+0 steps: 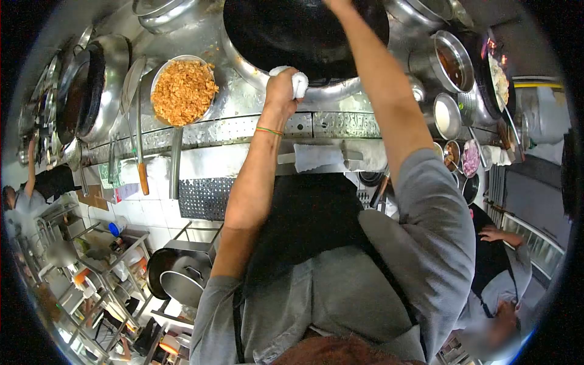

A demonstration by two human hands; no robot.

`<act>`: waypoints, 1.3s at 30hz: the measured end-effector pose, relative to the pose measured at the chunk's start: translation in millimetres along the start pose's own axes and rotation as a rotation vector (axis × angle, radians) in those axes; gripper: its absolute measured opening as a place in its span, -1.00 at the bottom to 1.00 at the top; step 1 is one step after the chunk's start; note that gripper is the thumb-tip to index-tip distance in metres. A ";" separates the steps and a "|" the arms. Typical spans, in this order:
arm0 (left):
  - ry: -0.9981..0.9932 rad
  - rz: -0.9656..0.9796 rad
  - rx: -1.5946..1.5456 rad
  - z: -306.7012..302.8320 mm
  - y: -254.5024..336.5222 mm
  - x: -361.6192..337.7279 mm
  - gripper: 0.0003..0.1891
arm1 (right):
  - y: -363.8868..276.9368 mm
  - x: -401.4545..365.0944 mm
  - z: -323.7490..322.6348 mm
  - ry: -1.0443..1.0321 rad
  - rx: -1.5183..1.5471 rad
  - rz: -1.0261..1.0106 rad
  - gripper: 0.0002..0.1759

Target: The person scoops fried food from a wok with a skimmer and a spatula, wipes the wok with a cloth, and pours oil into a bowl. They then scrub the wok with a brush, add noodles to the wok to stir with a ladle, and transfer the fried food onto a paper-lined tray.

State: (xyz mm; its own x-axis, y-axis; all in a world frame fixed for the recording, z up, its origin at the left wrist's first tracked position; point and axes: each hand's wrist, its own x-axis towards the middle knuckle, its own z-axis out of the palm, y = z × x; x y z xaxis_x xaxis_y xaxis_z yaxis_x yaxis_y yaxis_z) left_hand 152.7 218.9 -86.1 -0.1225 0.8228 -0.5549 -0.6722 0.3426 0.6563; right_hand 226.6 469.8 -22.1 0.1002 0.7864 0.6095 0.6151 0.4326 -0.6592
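A large black wok sits on the steel stove at the top of the head view. My left hand is closed around a folded white cloth at the wok's near rim; whatever lies under the cloth is hidden. Over the wok's far side, my right hand is cut off by the top edge, so its fingers do not show. Left of the wok rests a long-handled metal pan heaped with orange-brown fried rice.
A ladle with a wooden handle end lies left of the rice. On the right stand a steel pot of brown liquid and a bowl of white contents. One co-worker is at lower right, another at far left.
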 end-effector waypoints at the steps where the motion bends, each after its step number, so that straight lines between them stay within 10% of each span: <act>1: -0.006 0.009 -0.003 1.3 1.1 -1.0 -0.89 | -13.6 -24.1 7.7 -0.209 -0.197 0.133 -0.30; 2: 0.028 0.008 -0.001 2.8 1.5 -2.2 -0.89 | -16.1 -40.4 -5.2 -0.711 -0.170 0.430 -0.30; 4: 0.096 0.015 0.022 10.3 6.3 -11.3 -0.87 | 37.9 -97.2 29.5 -0.750 -0.349 -0.062 -0.14; 6: 0.124 -0.009 0.014 11.7 5.6 -9.7 -0.82 | -40.5 -111.3 -52.9 -1.112 0.084 0.357 -0.14; 9: 0.053 0.009 -0.001 8.5 5.4 -8.3 -0.81 | -7.3 -76.3 -95.2 -1.327 -0.063 0.337 -0.18; 11: 0.012 0.028 -0.007 9.4 4.6 -9.1 -0.81 | 20.0 -41.0 -105.6 -1.088 -0.459 0.243 -0.30; 14: 0.096 0.012 -0.014 11.7 3.9 -7.7 -0.86 | 61.5 -36.6 -88.7 -0.168 -0.707 0.009 -0.39; 17: -0.002 0.051 0.051 4.7 -0.9 -5.9 -0.88 | 38.9 -45.8 -78.9 -0.545 -0.648 0.240 -0.45; 19: -0.023 0.052 0.023 3.3 -4.2 0.8 -0.87 | 35.7 -80.6 -60.5 -1.002 -0.684 0.005 -0.47; 24: 0.030 0.003 0.017 0.6 -2.2 0.8 -0.88 | -14.7 -76.3 -152.4 -1.306 -0.542 -0.350 -0.55; 26: 0.019 0.001 -0.009 1.8 -2.3 5.5 -0.90 | 63.9 -42.7 -166.4 -1.124 -0.933 -0.043 -0.58; 29: -0.039 -0.024 -0.020 -5.4 -0.7 12.6 -0.89 | 57.2 -39.2 -231.7 -0.325 -0.910 0.145 -0.39; 37: 0.020 -0.063 0.067 6.6 8.2 3.5 -0.85 | 0.7 -236.6 -322.6 -0.524 -0.254 0.667 -0.35; 39: -0.225 -0.121 0.135 -15.2 7.0 19.8 -0.82 | 37.8 -277.2 -304.6 -0.508 -0.349 0.677 -0.35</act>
State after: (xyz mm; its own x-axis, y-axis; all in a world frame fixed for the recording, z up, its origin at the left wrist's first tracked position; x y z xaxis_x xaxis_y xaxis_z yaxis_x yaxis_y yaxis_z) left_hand 134.4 230.7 -100.3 0.1278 0.8468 -0.5164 -0.5668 0.4896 0.6626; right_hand 460.3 133.8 -81.9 0.2199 0.9588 -0.1800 0.7604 -0.2840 -0.5841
